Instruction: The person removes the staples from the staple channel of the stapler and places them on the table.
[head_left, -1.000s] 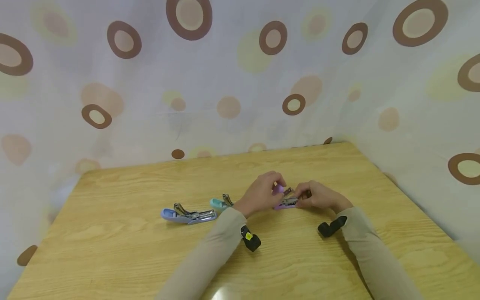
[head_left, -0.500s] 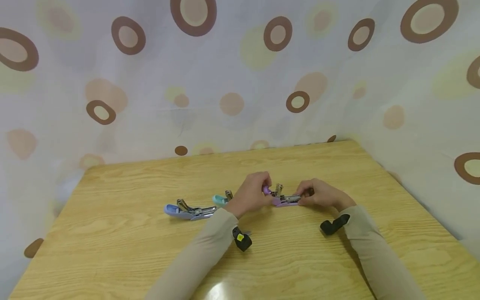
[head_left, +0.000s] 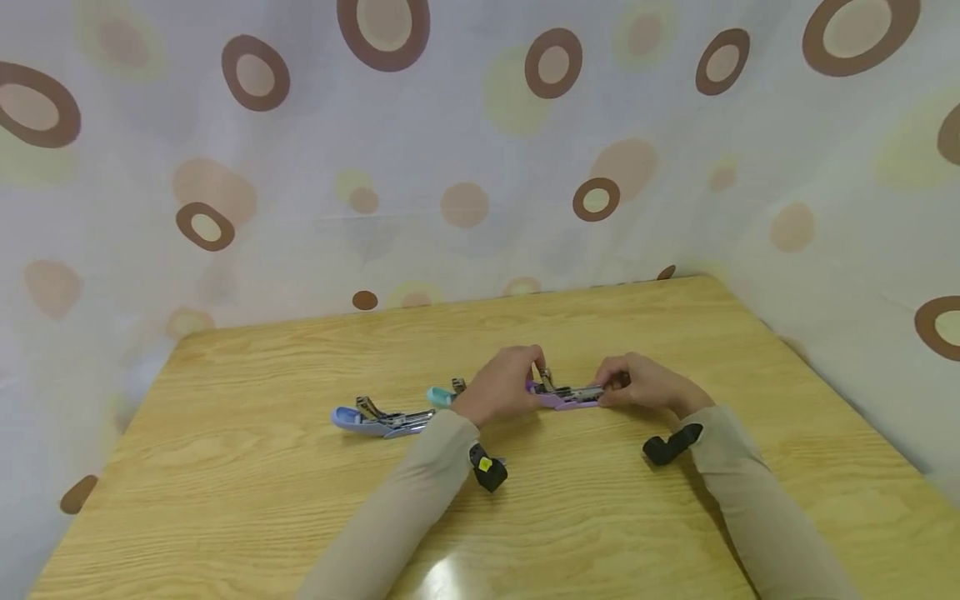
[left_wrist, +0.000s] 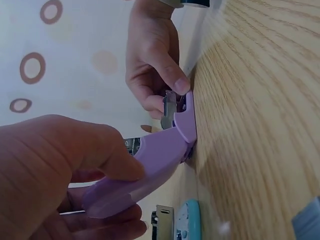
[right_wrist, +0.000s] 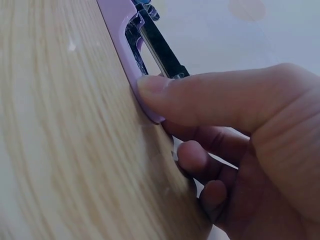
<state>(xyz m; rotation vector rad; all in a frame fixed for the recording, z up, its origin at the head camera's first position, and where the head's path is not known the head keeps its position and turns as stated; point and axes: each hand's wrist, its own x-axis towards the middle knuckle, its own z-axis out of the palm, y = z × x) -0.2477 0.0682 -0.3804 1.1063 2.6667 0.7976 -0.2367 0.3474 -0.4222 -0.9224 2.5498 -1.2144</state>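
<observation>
A purple stapler (head_left: 557, 400) lies folded open on the table, its metal magazine showing. My left hand (head_left: 501, 385) grips its top cover (left_wrist: 160, 155) between thumb and fingers, at the stapler's left end. At the other end, my right hand (head_left: 647, 385) pinches the tip of the purple base (right_wrist: 134, 75). To the left, a teal stapler (head_left: 440, 397) is partly hidden behind my left hand. Farther left lies a blue stapler (head_left: 378, 421), also folded open with its metal part tilted up.
The wooden table (head_left: 225, 500) meets a patterned cloth (head_left: 420, 250) at the back and along the right side. A small grey object (left_wrist: 307, 222), cut off in the left wrist view, lies near my left wrist; its kind is unclear.
My left hand has swung the purple stapler's cover leftward and down, so the stapler is opened out flatter. The right hand stays on its base end. The blue and teal staplers have not moved.
</observation>
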